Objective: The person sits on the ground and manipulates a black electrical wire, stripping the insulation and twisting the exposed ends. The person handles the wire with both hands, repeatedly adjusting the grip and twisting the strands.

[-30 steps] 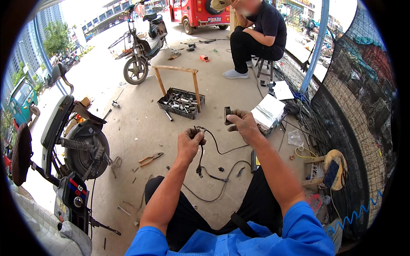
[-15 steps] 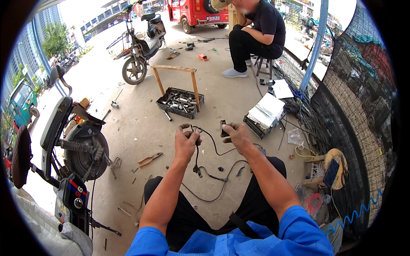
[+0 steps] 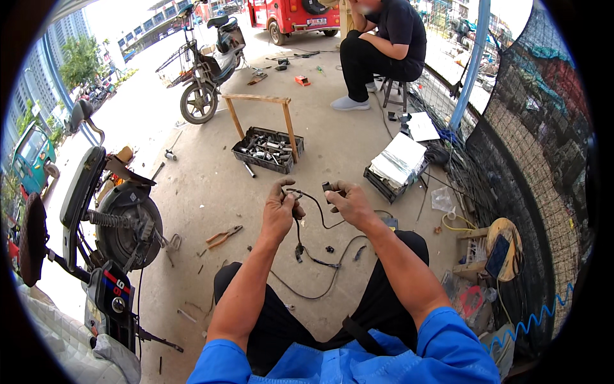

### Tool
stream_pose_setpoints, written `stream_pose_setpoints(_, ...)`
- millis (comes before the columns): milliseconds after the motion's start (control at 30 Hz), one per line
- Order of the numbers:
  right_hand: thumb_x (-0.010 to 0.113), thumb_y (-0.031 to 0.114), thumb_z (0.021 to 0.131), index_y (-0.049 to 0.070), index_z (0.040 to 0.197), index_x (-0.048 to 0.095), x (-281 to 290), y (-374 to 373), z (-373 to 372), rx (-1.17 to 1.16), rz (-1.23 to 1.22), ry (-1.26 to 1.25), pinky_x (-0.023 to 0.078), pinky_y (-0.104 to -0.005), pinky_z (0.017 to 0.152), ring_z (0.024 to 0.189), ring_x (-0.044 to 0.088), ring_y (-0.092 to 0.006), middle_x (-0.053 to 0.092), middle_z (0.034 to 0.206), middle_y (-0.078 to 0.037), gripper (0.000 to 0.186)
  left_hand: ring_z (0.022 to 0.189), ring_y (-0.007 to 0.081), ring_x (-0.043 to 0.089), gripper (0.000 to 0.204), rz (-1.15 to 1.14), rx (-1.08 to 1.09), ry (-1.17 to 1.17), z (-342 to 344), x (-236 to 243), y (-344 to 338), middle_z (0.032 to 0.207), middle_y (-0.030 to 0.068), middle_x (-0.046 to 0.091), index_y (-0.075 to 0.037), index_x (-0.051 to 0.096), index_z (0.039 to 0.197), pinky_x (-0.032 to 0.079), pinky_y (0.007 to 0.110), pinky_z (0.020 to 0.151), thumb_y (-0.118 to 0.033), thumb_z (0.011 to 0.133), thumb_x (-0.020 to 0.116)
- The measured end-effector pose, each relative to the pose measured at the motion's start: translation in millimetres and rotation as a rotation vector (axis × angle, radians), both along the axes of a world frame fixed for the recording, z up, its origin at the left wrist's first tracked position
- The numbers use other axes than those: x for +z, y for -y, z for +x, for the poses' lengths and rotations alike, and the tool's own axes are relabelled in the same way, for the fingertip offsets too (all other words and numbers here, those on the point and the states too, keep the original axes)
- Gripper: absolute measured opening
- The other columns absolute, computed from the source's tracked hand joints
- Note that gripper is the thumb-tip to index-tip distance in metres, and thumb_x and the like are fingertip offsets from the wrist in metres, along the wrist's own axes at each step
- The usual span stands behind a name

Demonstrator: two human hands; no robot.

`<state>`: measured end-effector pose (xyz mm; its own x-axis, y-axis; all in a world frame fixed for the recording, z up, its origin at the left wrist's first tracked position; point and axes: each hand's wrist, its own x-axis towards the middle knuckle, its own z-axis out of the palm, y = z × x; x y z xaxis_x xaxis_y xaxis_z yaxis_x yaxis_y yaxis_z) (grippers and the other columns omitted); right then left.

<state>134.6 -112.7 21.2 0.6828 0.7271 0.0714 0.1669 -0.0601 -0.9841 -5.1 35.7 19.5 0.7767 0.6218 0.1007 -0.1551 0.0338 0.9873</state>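
Observation:
Between the fingers of my left hand (image 3: 278, 211) is a black cable (image 3: 313, 200), pinched close to one end. From there the cable hangs down and loops over the concrete between my knees, with a connector on it. My right hand (image 3: 350, 203) is closed on a small black rectangular piece (image 3: 327, 191), held upright at the fingertips; its exact kind I cannot make out. The two hands are apart at about the same height. Orange-handled pliers (image 3: 225, 237) lie on the ground left of my left forearm.
Ahead stands a black crate of metal sockets and tools (image 3: 265, 160) with a wooden handle frame. A crate topped with papers (image 3: 398, 160) is at right. An electric scooter (image 3: 121, 224) stands close on my left. Farther off, a person (image 3: 390, 45) sits on a stool.
My right hand has moved slightly left, toward my left hand, and the black piece has turned in its fingers. The left hand keeps its pinch on the cable.

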Motion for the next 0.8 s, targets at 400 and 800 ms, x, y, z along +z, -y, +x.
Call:
stream_pose_setpoints(400,0.069,0.015,0.085,-0.001,0.097,0.068,6.0,3.1,-6.7,0.018,0.017,0.416,0.053,-0.0371,0.078,0.096,0.065,-0.0273,0.067,0.104,-0.015,0.020,0.063,0.0091,0.059,0.018,0.159,-0.093,-0.067,-0.3,-4.9,-0.8,0.076,0.0018,0.061,-0.001,0.065,0.110,0.048,0.025,0.057,-0.012,0.100,0.056)
stream_pose_setpoints(800,0.071,0.012,0.080,0.000,0.091,0.071,5.6,1.0,-13.6,0.062,-0.020,0.535,0.053,-0.0343,0.074,0.082,0.065,-0.0244,0.064,0.106,-0.014,0.016,0.081,0.0082,0.051,0.023,0.452,0.014,-0.071,4.6,-3.3,7.5,0.097,0.0006,0.056,-0.005,0.075,0.103,0.045,0.025,0.071,-0.006,0.081,0.080)
